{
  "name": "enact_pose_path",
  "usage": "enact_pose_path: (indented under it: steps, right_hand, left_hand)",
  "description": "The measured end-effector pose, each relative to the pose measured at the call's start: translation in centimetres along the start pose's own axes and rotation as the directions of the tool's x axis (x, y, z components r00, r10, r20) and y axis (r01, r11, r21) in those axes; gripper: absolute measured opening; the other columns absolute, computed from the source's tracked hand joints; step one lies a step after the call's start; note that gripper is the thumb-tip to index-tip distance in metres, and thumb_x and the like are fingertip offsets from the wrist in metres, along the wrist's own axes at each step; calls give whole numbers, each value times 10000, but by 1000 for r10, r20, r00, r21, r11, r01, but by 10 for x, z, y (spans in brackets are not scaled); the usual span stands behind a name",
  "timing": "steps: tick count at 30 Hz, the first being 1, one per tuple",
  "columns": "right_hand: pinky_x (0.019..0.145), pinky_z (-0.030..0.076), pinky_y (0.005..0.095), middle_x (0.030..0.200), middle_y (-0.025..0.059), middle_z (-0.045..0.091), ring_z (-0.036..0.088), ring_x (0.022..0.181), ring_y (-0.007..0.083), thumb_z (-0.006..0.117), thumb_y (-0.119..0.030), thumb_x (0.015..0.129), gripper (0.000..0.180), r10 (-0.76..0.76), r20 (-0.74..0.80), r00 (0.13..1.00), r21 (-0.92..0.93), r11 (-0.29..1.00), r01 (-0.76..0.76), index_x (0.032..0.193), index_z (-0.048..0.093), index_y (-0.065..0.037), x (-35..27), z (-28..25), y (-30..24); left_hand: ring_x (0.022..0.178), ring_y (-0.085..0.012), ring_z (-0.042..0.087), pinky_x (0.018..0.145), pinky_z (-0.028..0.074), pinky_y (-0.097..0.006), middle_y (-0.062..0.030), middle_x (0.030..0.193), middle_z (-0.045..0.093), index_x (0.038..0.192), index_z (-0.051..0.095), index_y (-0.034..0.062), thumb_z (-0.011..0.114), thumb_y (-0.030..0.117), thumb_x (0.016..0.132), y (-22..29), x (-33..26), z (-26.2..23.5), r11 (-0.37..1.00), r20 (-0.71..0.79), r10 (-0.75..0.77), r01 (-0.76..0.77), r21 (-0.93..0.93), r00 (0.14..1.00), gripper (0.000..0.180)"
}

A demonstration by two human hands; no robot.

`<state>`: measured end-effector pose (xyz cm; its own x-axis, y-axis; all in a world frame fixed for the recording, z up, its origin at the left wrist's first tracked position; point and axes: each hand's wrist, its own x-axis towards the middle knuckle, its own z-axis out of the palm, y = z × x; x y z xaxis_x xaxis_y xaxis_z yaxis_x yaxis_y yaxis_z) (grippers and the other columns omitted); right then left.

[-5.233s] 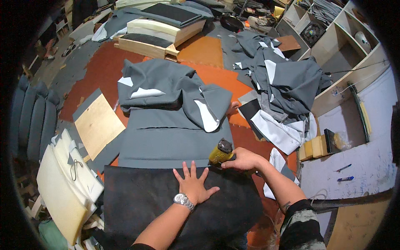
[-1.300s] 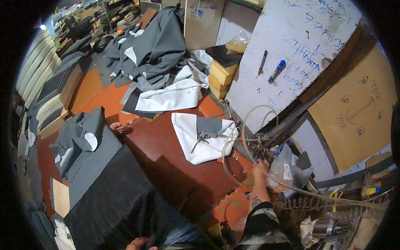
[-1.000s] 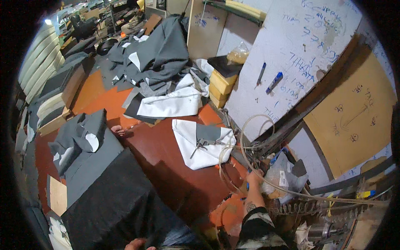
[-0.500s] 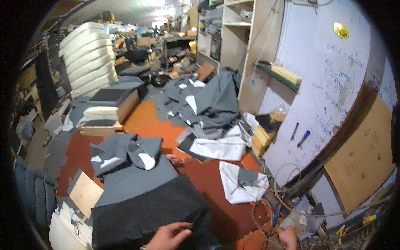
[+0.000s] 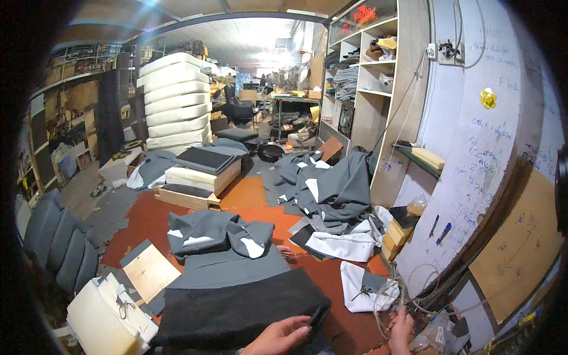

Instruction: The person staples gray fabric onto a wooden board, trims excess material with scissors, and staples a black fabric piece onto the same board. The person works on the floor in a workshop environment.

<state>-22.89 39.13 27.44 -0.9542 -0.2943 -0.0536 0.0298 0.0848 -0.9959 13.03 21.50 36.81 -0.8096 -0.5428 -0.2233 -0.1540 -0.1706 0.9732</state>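
Note:
A black fabric-covered panel (image 5: 236, 310) lies right in front of me. My left hand (image 5: 279, 336) rests on its near edge, fingers stretched out, holding nothing visible. Beyond the black part stretches a flat grey panel (image 5: 236, 266), with a bunched grey cover (image 5: 204, 232) showing white backing at its far end. My right hand (image 5: 402, 328) is to the right, beside a tangle of pale hoses (image 5: 387, 296). Its fingers look curled, but whatever they hold is hidden. A small skin-coloured shape (image 5: 287, 252) pokes out beside the grey panel; I cannot tell what it is.
At left lie cream foam pieces (image 5: 109, 313), a wooden board (image 5: 149, 272) and a ribbed grey cushion (image 5: 59, 242). Farther off stand stacked white foam (image 5: 176, 100) and a heap of grey fabric (image 5: 331, 183). A shelf unit (image 5: 367, 127) and marked wall (image 5: 467, 177) border the right.
My view has tilted upward, showing more of the far room. The right hand has risen from the floor clutter to beside the hoses. The left hand stays on the black panel.

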Motion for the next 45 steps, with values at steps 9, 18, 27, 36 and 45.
enact_pose_path:
  steps: [9, 18, 27, 36, 45]
  right_hand:
    - [672, 505, 440, 1012, 117, 680, 595, 835, 255, 540, -480, 1081, 431, 45, 608, 793, 548, 699, -460, 836, 451, -137, -93, 17, -28]
    - [738, 562, 453, 745, 99, 615, 639, 705, 274, 580, -369, 1056, 343, -779, 568, 267, 548, 600, 583, 996, 668, -44, -120, 72, -97]
    - [1031, 502, 431, 1358, 193, 623, 659, 1156, 333, 719, -245, 991, 318, -527, 849, 34, 468, 780, 415, 1226, 666, -37, -156, 145, -126]
    - [949, 537, 360, 1260, 167, 714, 709, 1079, 187, 747, -74, 881, 842, 71, 996, 55, -85, 937, 339, 1621, 346, -59, -78, 103, -105]
    - [977, 522, 361, 1494, 231, 569, 668, 1186, 252, 839, -175, 905, 848, 383, 813, 438, -159, 870, -467, 1531, 272, -95, -32, 70, -5]
  left_hand:
    - [1071, -232, 675, 889, 573, -383, -160, 1390, 619, 1565, 371, 10, 498, 467, 1110, 3, 15, -24, 918, -230, -195, 95, -385, 954, 657]
    - [1366, -238, 509, 1143, 418, -410, -132, 1474, 567, 1522, 450, 12, 509, 586, 1068, 10, 21, -11, 867, -160, 364, -396, -303, 918, 734]
    - [958, -199, 710, 924, 559, -340, -144, 1100, 747, 1172, 680, -88, 427, 414, 1138, 0, -6, 18, 855, -491, 141, -356, -377, 860, 564]
    - [1210, -439, 595, 958, 519, -498, -307, 1312, 583, 1374, 490, -52, 722, 464, 960, -10, 39, 55, 822, -86, 405, -321, 470, 910, 702]
    - [884, -388, 763, 737, 619, -470, -241, 1005, 753, 1200, 723, 29, 661, 164, 910, -40, 21, 32, 411, 111, -311, 28, 911, 944, 326]
